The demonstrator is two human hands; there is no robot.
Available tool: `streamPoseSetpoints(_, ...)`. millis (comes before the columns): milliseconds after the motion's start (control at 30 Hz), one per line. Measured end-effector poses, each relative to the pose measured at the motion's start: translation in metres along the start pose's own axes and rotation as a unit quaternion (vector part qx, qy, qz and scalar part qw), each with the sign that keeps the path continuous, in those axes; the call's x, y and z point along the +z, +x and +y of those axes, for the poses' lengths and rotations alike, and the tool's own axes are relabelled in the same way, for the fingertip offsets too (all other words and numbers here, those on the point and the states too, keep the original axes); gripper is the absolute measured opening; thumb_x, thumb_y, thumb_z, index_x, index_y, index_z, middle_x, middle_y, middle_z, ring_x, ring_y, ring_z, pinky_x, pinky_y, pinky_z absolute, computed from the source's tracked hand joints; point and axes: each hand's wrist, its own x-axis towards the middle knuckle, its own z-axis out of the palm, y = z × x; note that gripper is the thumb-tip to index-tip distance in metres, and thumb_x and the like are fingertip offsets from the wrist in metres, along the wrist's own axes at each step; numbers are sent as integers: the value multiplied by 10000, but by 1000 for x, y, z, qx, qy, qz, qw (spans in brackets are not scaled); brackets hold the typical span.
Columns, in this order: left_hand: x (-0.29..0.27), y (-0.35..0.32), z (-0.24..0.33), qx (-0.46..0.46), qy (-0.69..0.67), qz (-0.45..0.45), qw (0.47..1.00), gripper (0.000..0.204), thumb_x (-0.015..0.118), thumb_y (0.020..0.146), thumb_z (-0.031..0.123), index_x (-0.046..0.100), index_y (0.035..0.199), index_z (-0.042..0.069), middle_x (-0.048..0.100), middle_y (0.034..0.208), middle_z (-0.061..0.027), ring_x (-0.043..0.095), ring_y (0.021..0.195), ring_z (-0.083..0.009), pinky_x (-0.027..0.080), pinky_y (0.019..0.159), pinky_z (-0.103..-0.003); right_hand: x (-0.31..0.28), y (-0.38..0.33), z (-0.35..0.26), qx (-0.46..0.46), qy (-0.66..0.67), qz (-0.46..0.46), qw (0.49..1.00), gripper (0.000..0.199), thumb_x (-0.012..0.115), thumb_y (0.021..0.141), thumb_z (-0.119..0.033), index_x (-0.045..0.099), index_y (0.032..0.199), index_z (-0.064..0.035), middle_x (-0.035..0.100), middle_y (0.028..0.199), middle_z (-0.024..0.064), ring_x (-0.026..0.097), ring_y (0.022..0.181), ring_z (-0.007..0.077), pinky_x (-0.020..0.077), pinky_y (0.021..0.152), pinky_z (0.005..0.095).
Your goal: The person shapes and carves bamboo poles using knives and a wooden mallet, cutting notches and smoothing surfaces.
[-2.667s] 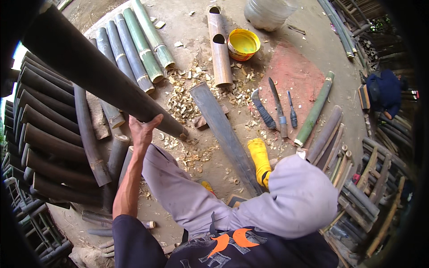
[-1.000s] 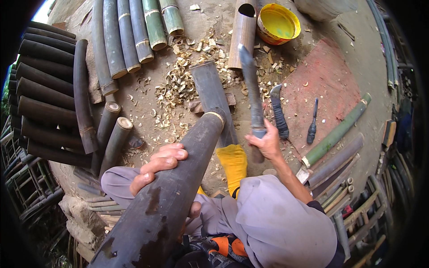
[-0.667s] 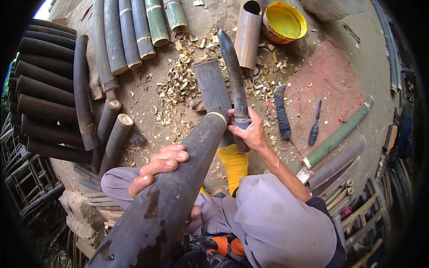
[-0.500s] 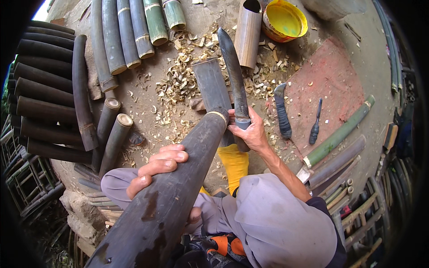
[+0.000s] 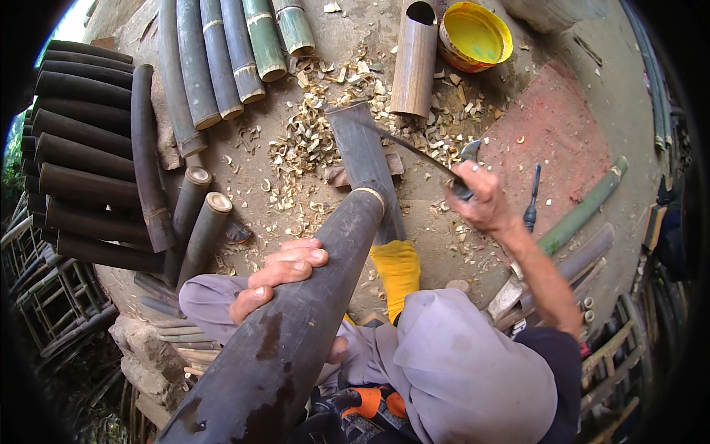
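Note:
A thick dark bamboo pole [image 5: 296, 325] slants up from the lower edge, its far end against a bamboo piece [image 5: 361, 148] lying on the ground. My left hand [image 5: 285, 277] is wrapped round the pole, fingers over its left side and thumb at its right. To the right, my right hand [image 5: 484, 198] is closed on the handle of a machete [image 5: 418, 154]. The blade shows nearly edge-on and points up and left toward the bamboo piece. A ring shows on one finger. Behind that hand, a hooked knife [image 5: 470, 150] is mostly hidden.
Wood chips [image 5: 303, 148] cover the ground ahead. Dark bamboo lengths [image 5: 92, 189] are stacked at left, greener ones [image 5: 222, 59] at the top. A yellow bucket [image 5: 477, 37] stands beside an upright-pointing bamboo tube [image 5: 414, 66]. A dark-handled tool [image 5: 532, 196] lies near a reddish mat [image 5: 555, 126].
My right hand has moved right, away from the pole's far end, and the machete has tipped from nearly upright to slanting up-left. My left hand keeps its hold on the pole.

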Motion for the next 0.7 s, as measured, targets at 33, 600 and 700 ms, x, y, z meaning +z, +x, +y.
streamPoseSetpoints(33, 0, -1, -1, -7, 4, -6, 1000, 772, 694, 823, 465, 253, 1355, 123, 469, 1130, -132, 516, 1065, -287, 388, 985, -523, -13, 3, 13, -36, -58, -30, 997, 226, 711, 777, -170, 540, 851, -42, 523, 700, 65, 588, 576, 224, 484, 483, 362)
streamPoseSetpoints(600, 9, 1, 4, -18, 2, 20, 1000, 749, 728, 806, 437, 293, 1334, 132, 483, 1140, -130, 510, 1087, -301, 382, 1003, -537, -105, 16, 70, -88, -328, -311, 888, 147, 574, 804, -139, 494, 928, -136, 542, 675, 81, 595, 570, 253, 478, 450, 408)
streamPoseSetpoints(700, 8, -2, -1, -7, -5, 23, 1000, 794, 747, 777, 466, 292, 1324, 115, 499, 1112, -127, 533, 1058, -305, 391, 995, -536, -106, -4, 57, -98, -301, -329, 890, 100, 559, 829, -130, 502, 911, -136, 538, 664, 72, 603, 574, 235, 488, 447, 390)
